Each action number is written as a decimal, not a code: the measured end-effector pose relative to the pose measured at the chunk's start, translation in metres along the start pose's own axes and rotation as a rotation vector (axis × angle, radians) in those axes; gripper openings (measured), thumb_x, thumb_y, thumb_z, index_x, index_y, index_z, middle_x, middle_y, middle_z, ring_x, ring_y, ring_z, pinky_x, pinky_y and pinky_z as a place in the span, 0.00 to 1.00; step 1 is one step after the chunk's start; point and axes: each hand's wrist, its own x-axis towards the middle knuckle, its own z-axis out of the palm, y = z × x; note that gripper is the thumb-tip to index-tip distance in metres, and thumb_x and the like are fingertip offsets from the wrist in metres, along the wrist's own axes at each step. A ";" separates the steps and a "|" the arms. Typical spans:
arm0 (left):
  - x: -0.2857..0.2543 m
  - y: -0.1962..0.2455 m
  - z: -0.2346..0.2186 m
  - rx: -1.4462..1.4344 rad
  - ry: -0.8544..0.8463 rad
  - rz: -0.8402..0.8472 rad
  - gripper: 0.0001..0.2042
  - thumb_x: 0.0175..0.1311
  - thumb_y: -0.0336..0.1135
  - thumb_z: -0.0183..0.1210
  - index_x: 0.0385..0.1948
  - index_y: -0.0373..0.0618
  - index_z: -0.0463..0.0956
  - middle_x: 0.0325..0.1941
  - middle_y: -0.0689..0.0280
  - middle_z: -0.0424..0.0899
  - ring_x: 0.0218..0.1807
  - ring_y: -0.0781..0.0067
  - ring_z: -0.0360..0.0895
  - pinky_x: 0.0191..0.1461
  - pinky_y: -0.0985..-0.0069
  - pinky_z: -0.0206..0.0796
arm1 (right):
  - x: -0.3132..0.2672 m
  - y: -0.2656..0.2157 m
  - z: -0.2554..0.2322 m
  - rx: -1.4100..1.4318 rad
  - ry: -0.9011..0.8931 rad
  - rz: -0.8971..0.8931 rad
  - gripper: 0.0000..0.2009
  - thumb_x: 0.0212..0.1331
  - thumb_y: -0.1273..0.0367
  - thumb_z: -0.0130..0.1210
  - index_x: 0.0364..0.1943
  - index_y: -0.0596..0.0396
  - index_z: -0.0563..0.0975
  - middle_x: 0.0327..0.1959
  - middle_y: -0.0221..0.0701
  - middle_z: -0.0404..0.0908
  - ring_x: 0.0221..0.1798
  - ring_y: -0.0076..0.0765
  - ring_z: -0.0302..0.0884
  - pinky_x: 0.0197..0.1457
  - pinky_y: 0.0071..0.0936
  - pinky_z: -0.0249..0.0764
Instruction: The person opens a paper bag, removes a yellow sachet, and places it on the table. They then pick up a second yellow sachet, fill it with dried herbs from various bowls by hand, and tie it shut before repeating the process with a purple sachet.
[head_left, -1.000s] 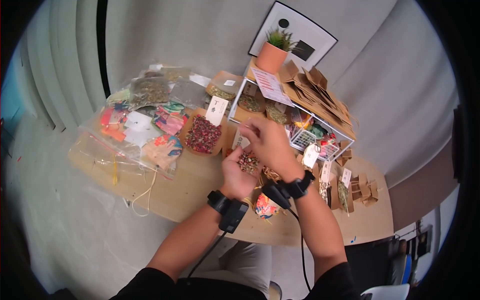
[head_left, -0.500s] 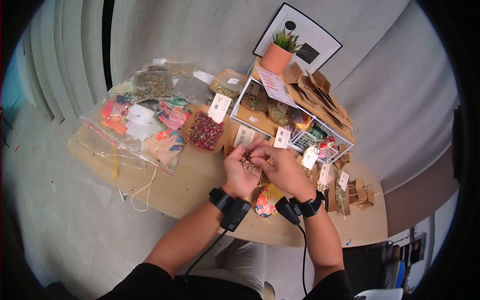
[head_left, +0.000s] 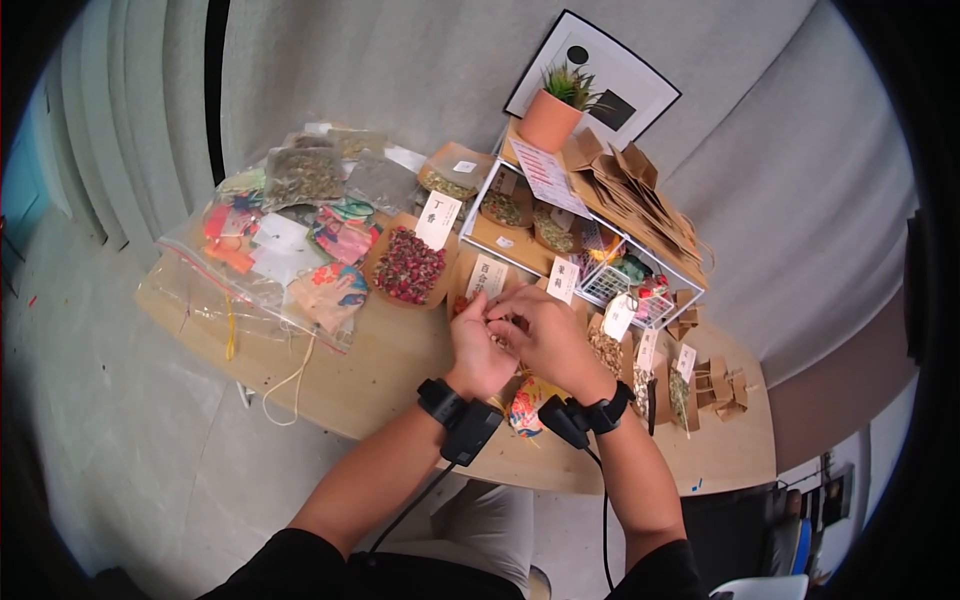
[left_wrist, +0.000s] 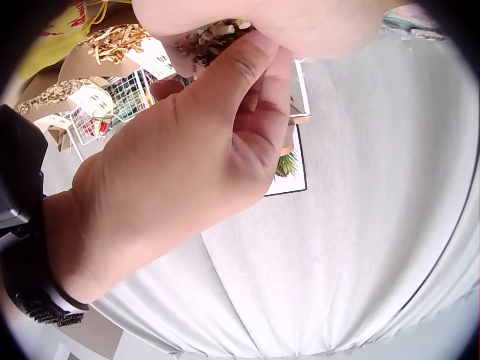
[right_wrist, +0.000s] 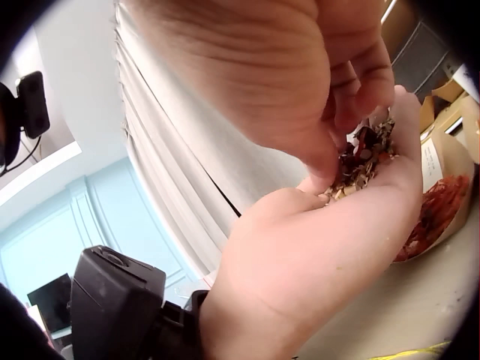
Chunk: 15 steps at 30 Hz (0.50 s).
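My left hand (head_left: pixel 478 352) is cupped palm up over the table's front part, with a small heap of dried herbs and petals (right_wrist: pixel 364 161) in it. From above, my right hand (head_left: pixel 556 342) reaches into that palm, its thumb and fingertips bent together at the heap and pinching some of it. Dark red pieces and pale flakes show between the two hands in the right wrist view. The right hand (left_wrist: pixel 172 169) hides part of the heap in the left wrist view. Just below the hands lies a floral drawstring pouch (head_left: pixel 525 406). Behind them is a kraft tray of reddish strands (right_wrist: pixel 435 217).
A kraft tray of rosebuds (head_left: pixel 408 268) stands left of the hands, beside a clear zip bag (head_left: pixel 240 310) of pouches. Labelled herb trays, including one of brown chips (head_left: pixel 606 350), line the right. A white-framed shelf (head_left: pixel 510 250) carries a potted plant (head_left: pixel 550 120) and paper bags (head_left: pixel 630 185).
My right hand was raised above the left palm with its fingers bunched, then came down into the herbs, where it still works. The left hand stays cupped.
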 end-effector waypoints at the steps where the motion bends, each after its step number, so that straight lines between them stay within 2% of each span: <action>1: -0.001 0.001 0.001 -0.010 0.026 -0.008 0.25 0.77 0.48 0.31 0.56 0.39 0.71 0.55 0.61 0.77 0.58 0.66 0.74 0.65 0.65 0.64 | 0.001 -0.001 -0.001 0.040 0.015 0.017 0.07 0.55 0.73 0.60 0.38 0.58 0.82 0.37 0.38 0.81 0.38 0.43 0.80 0.43 0.34 0.74; 7: 0.002 0.000 0.000 -0.054 0.031 0.077 0.23 0.77 0.46 0.32 0.52 0.39 0.73 0.50 0.60 0.79 0.56 0.65 0.76 0.63 0.66 0.66 | 0.007 0.006 -0.001 0.243 0.048 0.170 0.06 0.59 0.74 0.59 0.38 0.62 0.81 0.30 0.35 0.82 0.28 0.29 0.77 0.35 0.26 0.72; 10: 0.003 0.001 0.000 -0.032 0.035 0.077 0.20 0.77 0.45 0.34 0.48 0.43 0.74 0.48 0.63 0.81 0.54 0.68 0.77 0.60 0.68 0.67 | 0.008 0.000 -0.003 0.245 0.027 0.244 0.06 0.61 0.74 0.58 0.38 0.63 0.81 0.26 0.34 0.82 0.28 0.24 0.77 0.34 0.23 0.73; 12: 0.018 0.001 -0.032 -0.200 -0.403 -0.001 0.18 0.77 0.44 0.35 0.45 0.45 0.74 0.47 0.65 0.81 0.53 0.70 0.77 0.58 0.70 0.68 | 0.010 0.006 0.004 0.410 0.049 0.325 0.06 0.62 0.74 0.58 0.38 0.65 0.80 0.25 0.32 0.81 0.29 0.21 0.77 0.34 0.21 0.73; 13: 0.019 0.003 -0.034 -0.281 -0.623 -0.042 0.18 0.77 0.44 0.35 0.44 0.46 0.74 0.46 0.65 0.82 0.53 0.71 0.77 0.57 0.71 0.68 | 0.012 0.010 0.006 0.493 0.060 0.365 0.07 0.63 0.74 0.57 0.38 0.66 0.80 0.24 0.31 0.81 0.29 0.19 0.76 0.34 0.19 0.73; 15: 0.018 -0.001 -0.039 -0.233 -0.360 0.028 0.17 0.76 0.44 0.36 0.43 0.47 0.74 0.45 0.66 0.82 0.51 0.73 0.78 0.55 0.72 0.69 | 0.021 0.010 0.008 0.548 0.097 0.337 0.07 0.64 0.73 0.57 0.39 0.67 0.79 0.26 0.29 0.81 0.30 0.18 0.76 0.35 0.18 0.74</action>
